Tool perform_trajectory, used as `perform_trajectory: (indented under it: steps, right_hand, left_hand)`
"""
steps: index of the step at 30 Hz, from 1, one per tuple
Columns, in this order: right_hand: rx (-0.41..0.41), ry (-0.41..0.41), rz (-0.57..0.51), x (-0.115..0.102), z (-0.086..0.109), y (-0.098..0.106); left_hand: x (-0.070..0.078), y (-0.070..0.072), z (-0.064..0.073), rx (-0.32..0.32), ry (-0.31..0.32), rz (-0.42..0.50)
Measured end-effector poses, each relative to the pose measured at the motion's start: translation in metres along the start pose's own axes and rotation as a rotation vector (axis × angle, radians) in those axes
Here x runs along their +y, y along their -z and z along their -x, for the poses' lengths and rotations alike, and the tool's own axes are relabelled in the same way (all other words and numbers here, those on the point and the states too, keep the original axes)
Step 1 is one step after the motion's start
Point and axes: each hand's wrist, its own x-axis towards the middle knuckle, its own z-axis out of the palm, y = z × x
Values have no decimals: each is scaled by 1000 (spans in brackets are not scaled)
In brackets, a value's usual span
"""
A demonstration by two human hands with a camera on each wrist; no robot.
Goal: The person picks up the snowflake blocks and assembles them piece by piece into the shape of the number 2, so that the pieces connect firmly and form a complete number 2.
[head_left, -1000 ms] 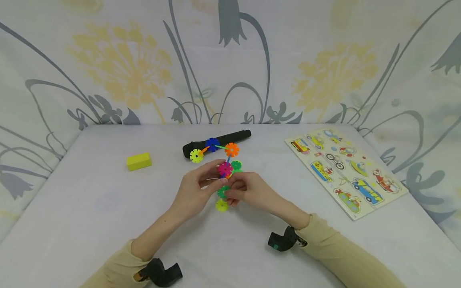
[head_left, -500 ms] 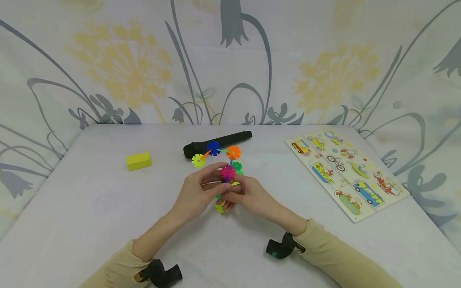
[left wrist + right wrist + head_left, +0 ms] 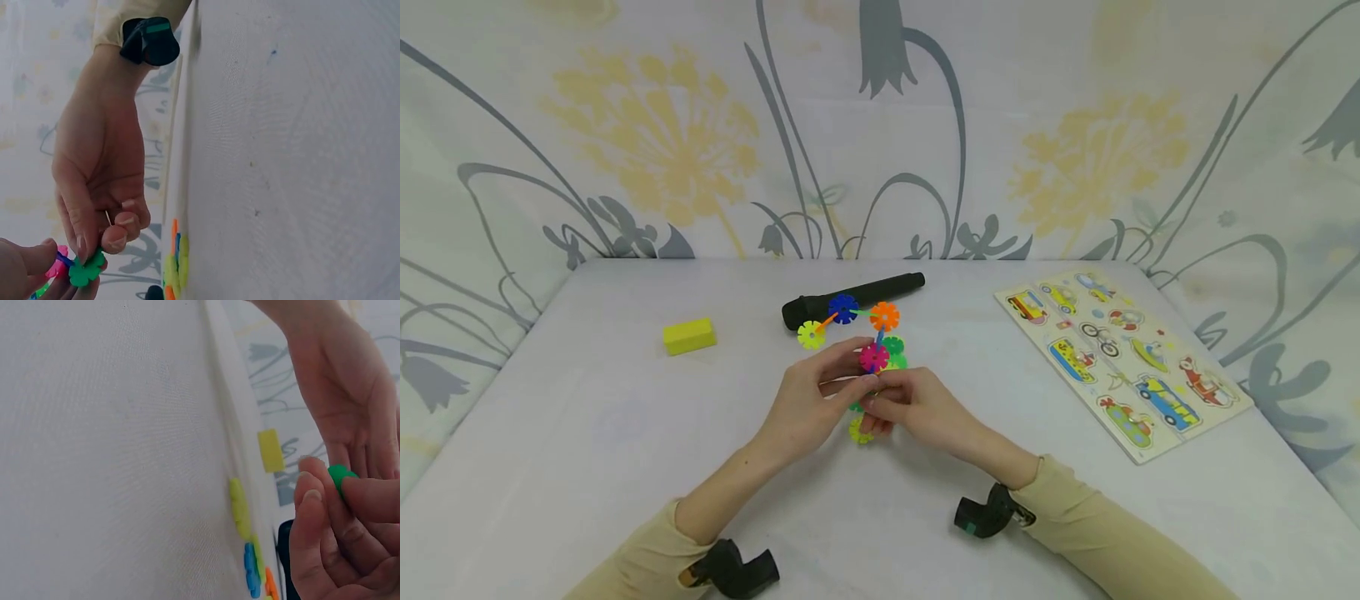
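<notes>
the flower-disc chain (image 3: 884,317) is between the left hand (image 3: 805,404), pinching it by the pink disc (image 3: 875,358), and the right hand (image 3: 925,408), pinching a green disc (image 3: 86,271). gripping close and pressing squarely should keep it from twisting — below is the table (image 3: 617,450), the black microphone (image 3: 876,292) beyond.

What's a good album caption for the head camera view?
Left fingers and right fingers hold colourful interlocking flower discs, with a black microphone lying beyond.

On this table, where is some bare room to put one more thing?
Free: the table between the yellow block and the left sleeve; also between the black microphone and the puzzle board. Crowded: the middle, where the left hand and right hand hold linked flower discs.
</notes>
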Motion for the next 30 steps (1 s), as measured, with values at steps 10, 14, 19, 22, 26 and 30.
perform_trajectory:
  steps: [10,14,19,22,26,30]
  right_hand:
    - [17,22,-71,2,1,0]
    - [27,-3,-102,1,2,1]
    - [40,-25,-140,0,4,1]
    - [50,-8,-161,0,4,1]
    - [60,3,-177,0,4,1]
    - [59,-17,-183,2,3,1]
  left_hand:
    - [-1,0,-1,2,24,-12]
    - [0,-1,-1,-5,36,-24]
    - [-1,-2,-1,-17,35,-21]
    - [0,-2,-2,-13,40,-19]
    - [-1,-3,-2,-10,39,-18]
    - [-2,-3,0,-11,39,-26]
